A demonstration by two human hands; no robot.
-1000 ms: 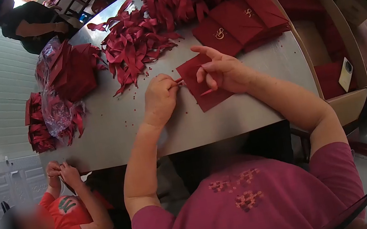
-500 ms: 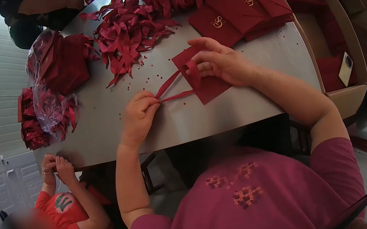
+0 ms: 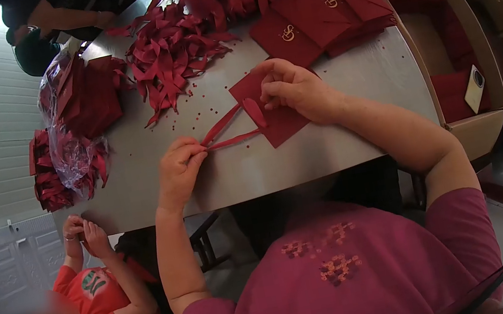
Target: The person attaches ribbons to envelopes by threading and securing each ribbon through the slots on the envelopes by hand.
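A dark red card [image 3: 282, 121] lies flat on the grey table [image 3: 331, 149] in front of me. A red ribbon [image 3: 227, 131] runs from the card out to the left in two strands. My left hand [image 3: 178, 170] pinches the two ribbon ends together, pulled away from the card. My right hand [image 3: 293, 89] rests on the card's upper part and holds the ribbon's loop there with its fingertips.
A heap of red ribbon bows [image 3: 169, 54] and stacks of red cards with gold emblems [image 3: 320, 13] lie farther back. Plastic bags of red pieces [image 3: 69, 132] sit at the left. Open cardboard boxes [image 3: 462, 73] stand right. A person in an orange shirt [image 3: 98, 298] sits lower left; another person [image 3: 55, 16] works at the far end.
My left hand has drawn the ribbon ends out leftward from the card, so two long strands now show. My right hand has shifted from pinching beside the card to holding the loop on it.
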